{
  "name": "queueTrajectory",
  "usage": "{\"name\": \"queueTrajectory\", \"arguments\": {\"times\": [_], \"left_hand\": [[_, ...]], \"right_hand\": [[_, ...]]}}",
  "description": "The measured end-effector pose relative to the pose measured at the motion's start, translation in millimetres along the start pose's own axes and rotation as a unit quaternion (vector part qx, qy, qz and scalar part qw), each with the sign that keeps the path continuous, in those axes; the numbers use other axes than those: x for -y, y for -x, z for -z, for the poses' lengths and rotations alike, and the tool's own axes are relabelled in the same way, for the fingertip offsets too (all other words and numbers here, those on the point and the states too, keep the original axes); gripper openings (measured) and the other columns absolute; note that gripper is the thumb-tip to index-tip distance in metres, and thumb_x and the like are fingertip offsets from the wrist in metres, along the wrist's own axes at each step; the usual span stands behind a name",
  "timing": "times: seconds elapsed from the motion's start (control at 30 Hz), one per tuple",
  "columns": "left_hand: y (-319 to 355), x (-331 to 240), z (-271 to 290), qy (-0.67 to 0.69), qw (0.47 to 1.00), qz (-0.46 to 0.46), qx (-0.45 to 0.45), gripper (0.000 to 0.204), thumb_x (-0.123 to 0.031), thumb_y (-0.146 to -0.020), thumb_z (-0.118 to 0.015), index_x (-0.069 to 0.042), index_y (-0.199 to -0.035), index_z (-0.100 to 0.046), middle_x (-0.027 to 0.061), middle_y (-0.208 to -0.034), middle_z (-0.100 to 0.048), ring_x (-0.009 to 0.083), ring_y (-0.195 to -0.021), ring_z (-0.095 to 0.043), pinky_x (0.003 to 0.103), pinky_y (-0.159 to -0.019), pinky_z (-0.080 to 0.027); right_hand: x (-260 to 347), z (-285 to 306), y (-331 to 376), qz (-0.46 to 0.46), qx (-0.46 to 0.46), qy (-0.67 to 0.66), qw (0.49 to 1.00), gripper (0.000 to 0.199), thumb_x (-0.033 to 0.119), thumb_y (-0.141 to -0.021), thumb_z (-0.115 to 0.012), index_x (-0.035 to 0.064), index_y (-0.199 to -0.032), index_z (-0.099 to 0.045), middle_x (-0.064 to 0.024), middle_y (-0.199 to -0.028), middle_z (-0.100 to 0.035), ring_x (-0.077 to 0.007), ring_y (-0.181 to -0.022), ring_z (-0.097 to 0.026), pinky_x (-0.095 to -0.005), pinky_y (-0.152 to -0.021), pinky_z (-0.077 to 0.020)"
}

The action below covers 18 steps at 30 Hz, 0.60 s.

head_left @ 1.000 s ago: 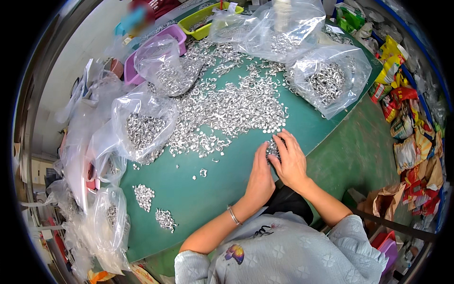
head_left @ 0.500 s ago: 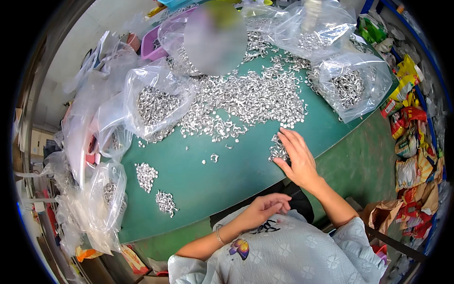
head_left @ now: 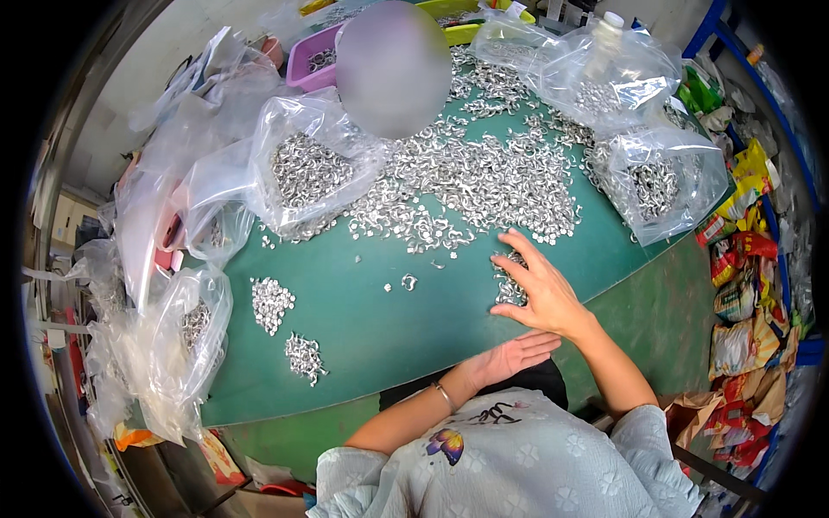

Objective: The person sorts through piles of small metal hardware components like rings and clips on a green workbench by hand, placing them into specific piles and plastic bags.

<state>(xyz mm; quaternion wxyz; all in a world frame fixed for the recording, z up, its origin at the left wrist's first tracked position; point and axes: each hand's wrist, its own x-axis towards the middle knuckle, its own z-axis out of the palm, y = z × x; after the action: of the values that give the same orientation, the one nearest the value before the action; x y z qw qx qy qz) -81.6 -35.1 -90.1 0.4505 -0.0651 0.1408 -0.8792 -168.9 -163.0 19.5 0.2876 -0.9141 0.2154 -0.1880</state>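
At the green table (head_left: 371,337) | right hand (head_left: 546,296) spread wide around pieces (head_left: 509,289) | left hand (head_left: 518,352) flat, palm up, seemingly empty | low, curled sweep should scatter least

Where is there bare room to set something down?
Mostly the table between the two left piles and the right hand; a smaller patch between that hand and the rightmost clear bag. The far side is crowded with metal pieces and bags.
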Motion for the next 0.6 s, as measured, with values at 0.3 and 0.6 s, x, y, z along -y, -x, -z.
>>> {"name": "queueTrajectory", "arguments": {"times": [0.3,0.6], "left_hand": [[1,5,-8,0.026,0.998,-0.047,-0.031,0.066,-0.041,-0.100,-0.032,0.005,-0.145,-0.018,0.0238,-0.151,-0.022,0.0333,-0.143,-0.020,0.046,-0.118,-0.017],[16,7,22,0.481,0.874,-0.017,0.060,0.053,-0.035,-0.101,-0.027,-0.006,-0.146,-0.026,0.0118,-0.151,-0.029,0.0240,-0.139,-0.028,0.040,-0.117,-0.020]], "right_hand": [[2,-1,5,0.058,0.059,0.025,0.996,0.053,0.030,-0.076,-0.074,0.0052,-0.120,-0.058,-0.0126,-0.134,-0.050,-0.0339,-0.132,-0.040,-0.0477,-0.109,-0.0335],[24,-13,37,0.097,0.082,0.034,0.991,0.039,0.022,-0.077,-0.071,0.0065,-0.111,-0.062,-0.0114,-0.128,-0.055,-0.0326,-0.128,-0.045,-0.0478,-0.106,-0.0378]]}}
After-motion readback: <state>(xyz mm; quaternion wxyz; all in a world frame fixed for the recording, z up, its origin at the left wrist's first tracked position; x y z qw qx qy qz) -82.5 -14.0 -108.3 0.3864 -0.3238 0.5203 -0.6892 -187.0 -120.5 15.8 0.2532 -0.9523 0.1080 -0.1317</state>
